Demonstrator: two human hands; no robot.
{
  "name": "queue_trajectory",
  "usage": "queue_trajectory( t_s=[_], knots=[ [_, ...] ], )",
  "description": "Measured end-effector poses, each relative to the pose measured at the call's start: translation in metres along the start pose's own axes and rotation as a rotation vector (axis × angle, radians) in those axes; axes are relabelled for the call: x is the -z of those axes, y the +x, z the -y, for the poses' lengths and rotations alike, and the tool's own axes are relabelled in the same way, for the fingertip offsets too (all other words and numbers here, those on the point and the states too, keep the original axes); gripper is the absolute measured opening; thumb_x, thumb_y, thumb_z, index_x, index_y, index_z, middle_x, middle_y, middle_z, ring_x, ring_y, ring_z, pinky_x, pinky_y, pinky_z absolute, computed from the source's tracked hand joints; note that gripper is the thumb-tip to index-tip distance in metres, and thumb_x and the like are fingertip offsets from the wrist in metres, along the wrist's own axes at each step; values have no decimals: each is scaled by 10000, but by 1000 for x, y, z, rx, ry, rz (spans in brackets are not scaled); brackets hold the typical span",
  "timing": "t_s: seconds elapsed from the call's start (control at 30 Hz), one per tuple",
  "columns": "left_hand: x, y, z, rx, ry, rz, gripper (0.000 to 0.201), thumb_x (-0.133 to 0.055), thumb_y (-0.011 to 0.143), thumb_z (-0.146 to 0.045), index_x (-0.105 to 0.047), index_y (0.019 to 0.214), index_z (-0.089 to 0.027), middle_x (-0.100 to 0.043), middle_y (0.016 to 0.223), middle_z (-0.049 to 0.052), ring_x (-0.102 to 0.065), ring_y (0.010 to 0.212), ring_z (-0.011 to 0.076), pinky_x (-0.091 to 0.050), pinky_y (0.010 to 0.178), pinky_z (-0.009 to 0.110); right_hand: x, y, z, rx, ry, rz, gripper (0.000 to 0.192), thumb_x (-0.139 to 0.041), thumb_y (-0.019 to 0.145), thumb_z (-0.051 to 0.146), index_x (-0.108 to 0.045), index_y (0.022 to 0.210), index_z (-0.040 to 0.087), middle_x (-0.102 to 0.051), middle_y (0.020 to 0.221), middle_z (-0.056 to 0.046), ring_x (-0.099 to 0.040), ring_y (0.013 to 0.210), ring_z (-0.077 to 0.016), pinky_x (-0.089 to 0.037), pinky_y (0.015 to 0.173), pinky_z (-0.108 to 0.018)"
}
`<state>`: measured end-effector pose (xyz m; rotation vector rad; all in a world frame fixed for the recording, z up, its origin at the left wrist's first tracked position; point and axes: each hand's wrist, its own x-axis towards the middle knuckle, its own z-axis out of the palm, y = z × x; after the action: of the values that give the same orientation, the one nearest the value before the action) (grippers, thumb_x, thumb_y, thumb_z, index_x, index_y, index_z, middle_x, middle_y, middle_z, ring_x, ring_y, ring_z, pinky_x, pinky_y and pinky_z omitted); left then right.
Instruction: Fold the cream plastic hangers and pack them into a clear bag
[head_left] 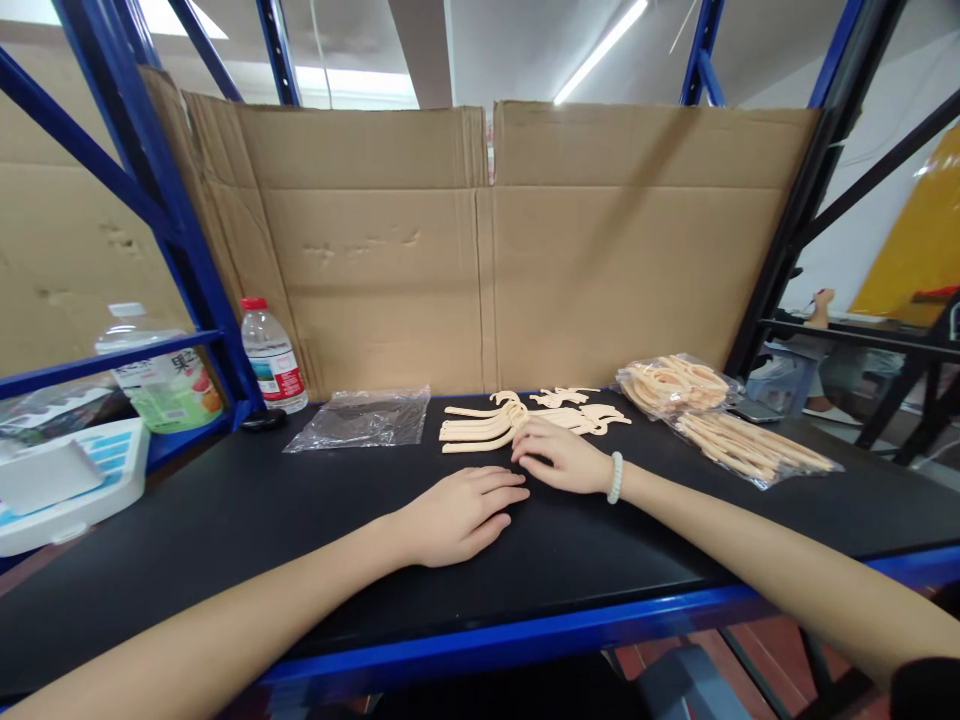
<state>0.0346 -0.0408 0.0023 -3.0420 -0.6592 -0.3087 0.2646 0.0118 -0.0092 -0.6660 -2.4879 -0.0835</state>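
Note:
My left hand point(461, 512) lies palm down on the black tabletop point(360, 580), its fingers stretched out toward the right. Just beyond it, my right hand point(562, 455), with a pale bead bracelet point(616, 478) at the wrist, rests with loosely bent fingers apart. Its fingers are at the near side of several cream-coloured strips point(472, 432) with curved ends, lying side by side; whether they touch is hard to tell. To the right of these are flat cream cut-out pieces point(600, 418), with smaller ones point(559, 397) behind. The right hand hides part of the pieces.
A clear plastic bag point(367, 418) lies left of the strips. At right are a bag of cream ring-like pieces point(671, 385) and a bag of sticks point(750, 445). A water bottle point(271, 360) stands at back left. Cardboard point(375, 270) walls the back; blue posts point(202, 290) frame the sides.

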Motion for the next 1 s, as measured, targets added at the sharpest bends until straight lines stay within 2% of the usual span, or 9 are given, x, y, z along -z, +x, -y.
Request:
queue_trajectory(
  t_s=[0.13, 1.0],
  knots=[
    [1, 1, 1, -6, -40, -18, 378, -420, 942, -222, -521, 1303, -173, -545, 1357, 104, -479, 1270, 225, -361, 1088, 388, -5, -4, 8, 76, 10, 87, 196, -458, 888, 135, -625, 984, 172, -618, 947, -80, -552, 906, -208, -480, 824, -350],
    [0, 0, -1, 1, -28, -3, 386, -425, 945, -226, -506, 1315, -154, -527, 1375, 111, -447, 1297, 221, -340, 1103, 377, -2, -6, 8, 59, -5, 133, 215, -425, 923, 151, -610, 1034, 156, -611, 981, -98, -551, 932, -215, -477, 838, -359]
  ],
)
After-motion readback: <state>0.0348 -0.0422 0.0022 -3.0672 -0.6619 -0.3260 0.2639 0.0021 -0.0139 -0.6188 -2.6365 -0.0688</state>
